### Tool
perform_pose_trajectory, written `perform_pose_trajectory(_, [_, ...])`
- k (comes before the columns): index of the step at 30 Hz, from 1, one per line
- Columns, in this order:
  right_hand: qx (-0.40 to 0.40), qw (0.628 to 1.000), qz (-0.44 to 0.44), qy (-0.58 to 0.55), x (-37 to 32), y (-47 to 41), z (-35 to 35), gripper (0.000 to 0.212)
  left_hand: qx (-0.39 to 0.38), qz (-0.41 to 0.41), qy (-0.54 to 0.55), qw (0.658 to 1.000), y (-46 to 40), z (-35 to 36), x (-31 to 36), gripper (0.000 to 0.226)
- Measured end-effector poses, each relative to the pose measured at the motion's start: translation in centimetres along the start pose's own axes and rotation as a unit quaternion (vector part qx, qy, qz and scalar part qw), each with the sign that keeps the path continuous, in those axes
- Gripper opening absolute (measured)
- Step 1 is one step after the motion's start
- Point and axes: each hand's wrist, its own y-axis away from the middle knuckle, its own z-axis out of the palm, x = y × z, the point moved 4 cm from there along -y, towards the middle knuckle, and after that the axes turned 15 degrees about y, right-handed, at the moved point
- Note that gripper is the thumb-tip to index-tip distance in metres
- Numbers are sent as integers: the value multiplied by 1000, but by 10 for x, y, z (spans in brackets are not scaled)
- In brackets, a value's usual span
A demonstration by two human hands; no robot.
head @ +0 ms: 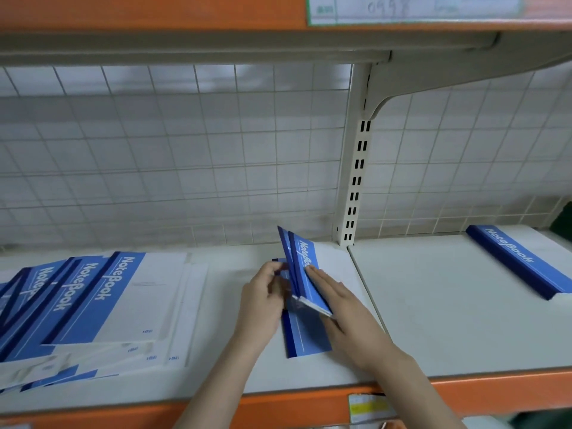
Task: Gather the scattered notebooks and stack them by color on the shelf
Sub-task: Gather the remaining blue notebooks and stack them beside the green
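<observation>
Mid-gather: left hand (263, 292) pinches and right hand (332, 294) flat-props a few blue notebooks (301, 267) on edge over another lying flat beneath the grip on the shelf (433, 320); next looks like squaring them and laying them down

This looks like a shop aisle. The white metal shelf (433, 305) has an orange front edge carrying a small price tag (368, 408), and a slotted upright (357, 181) with a bracket holds the shelf above. A wire grid back panel (185, 150) stands before a tiled wall. Identical blue notebooks (93, 301) lie fanned out like stock, and a paper label (411, 9) is stuck overhead.
</observation>
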Motion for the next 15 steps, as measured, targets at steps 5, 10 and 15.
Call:
perform_pose_trajectory(5, [72,985,38,-151,6,4,-11,54,-31,29,-464,885,6,3,-14,60])
perform_pose_trajectory(10, [41,982,32,-183,7,5,-6,50,-24,-22,-154,988,1,1,-12,62])
perform_pose_trajectory(15, [33,980,25,-195,7,5,-6,50,14,-150,118,982,3,2,-12,85])
